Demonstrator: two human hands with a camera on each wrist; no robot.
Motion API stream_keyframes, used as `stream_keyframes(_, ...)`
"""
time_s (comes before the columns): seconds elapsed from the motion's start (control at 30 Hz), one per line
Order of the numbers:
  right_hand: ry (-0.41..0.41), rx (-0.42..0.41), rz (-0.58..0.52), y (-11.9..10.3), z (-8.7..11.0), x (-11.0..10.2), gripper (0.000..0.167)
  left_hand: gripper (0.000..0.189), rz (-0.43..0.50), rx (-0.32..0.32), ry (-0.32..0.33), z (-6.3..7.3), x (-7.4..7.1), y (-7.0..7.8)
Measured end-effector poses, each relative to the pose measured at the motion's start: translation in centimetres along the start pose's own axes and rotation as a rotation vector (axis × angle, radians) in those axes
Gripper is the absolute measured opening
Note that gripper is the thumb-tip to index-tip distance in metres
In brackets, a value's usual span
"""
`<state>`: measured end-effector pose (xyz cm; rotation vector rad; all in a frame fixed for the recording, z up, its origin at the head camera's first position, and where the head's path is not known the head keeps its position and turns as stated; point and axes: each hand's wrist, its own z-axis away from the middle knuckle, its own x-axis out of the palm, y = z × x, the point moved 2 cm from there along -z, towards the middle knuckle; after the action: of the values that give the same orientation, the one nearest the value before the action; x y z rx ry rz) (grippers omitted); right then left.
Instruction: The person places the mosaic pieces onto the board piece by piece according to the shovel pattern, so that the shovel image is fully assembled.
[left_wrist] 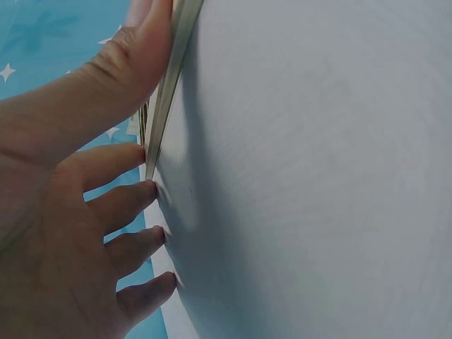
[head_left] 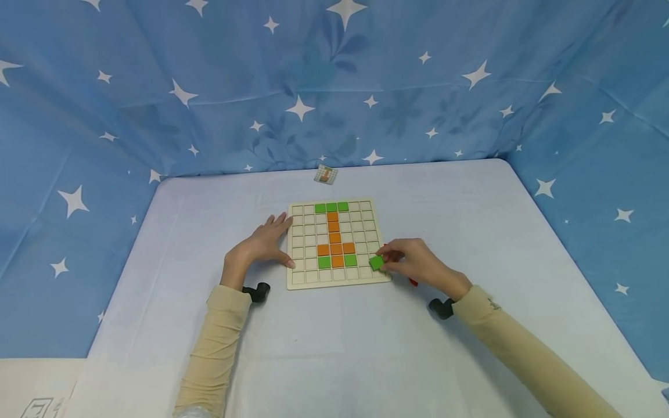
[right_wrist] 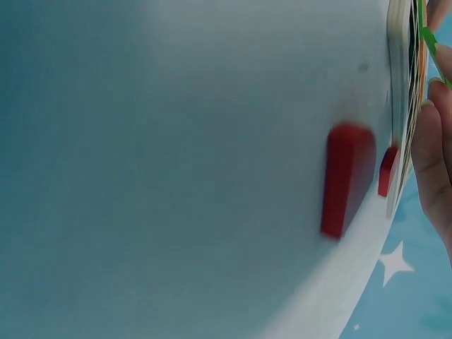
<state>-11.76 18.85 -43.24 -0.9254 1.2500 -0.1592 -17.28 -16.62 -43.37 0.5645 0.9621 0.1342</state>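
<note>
A cream grid board (head_left: 308, 277) lies on the white table with orange tiles (head_left: 335, 238) forming a column and a short crossbar. Three green tiles (head_left: 331, 207) line its top, and two more flank the column's foot. My left hand (head_left: 260, 242) rests spread at the board's left edge; in the left wrist view its thumb (left_wrist: 134, 63) lies against that edge. My right hand (head_left: 410, 259) pinches a green square tile (head_left: 376, 263) over the board's lower right corner. In the right wrist view that tile shows only partly, at the frame's edge.
Two red blocks, a larger one (right_wrist: 346, 183) and a smaller one (right_wrist: 387, 171), lie on the table by the board's right side, mostly under my right hand in the head view. A small pattern card (head_left: 326, 174) lies behind the board. Blue star-printed curtain (head_left: 300, 108) surrounds the table.
</note>
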Motion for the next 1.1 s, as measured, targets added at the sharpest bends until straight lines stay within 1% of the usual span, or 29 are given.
stream_keyframes(0.3, -0.042, 0.01, -0.022, -1.2, -1.4, 1.5, 0.025, 0.119, 0.009, 0.003, -0.001, 0.2, 0.0, 0.1)
stream_keyframes(0.57, -0.08, -0.011, -0.042, -2.3, -2.3, 2.4, 0.028, 0.119, 0.004, 0.006, 0.0, 0.1, 0.0, 0.1)
stream_keyframes(0.83, -0.117, -0.085, -0.066, -3.0, -3.1, 3.3, 0.023, 0.119, 0.007, 0.005, -0.002, 0.1, -0.1, 0.0)
stream_keyframes(1.03, -0.141, -0.124, -0.056, -3.6, -3.5, 3.8, 0.021, 0.119, 0.0, -0.001, 0.0, 0.0, -0.1, 0.1)
stream_keyframes(1.1, -0.151, -0.125, -0.054, -3.7, -3.6, 4.0, 0.021, 0.119, 0.001, -0.001, -0.001, 0.0, -0.1, 0.1)
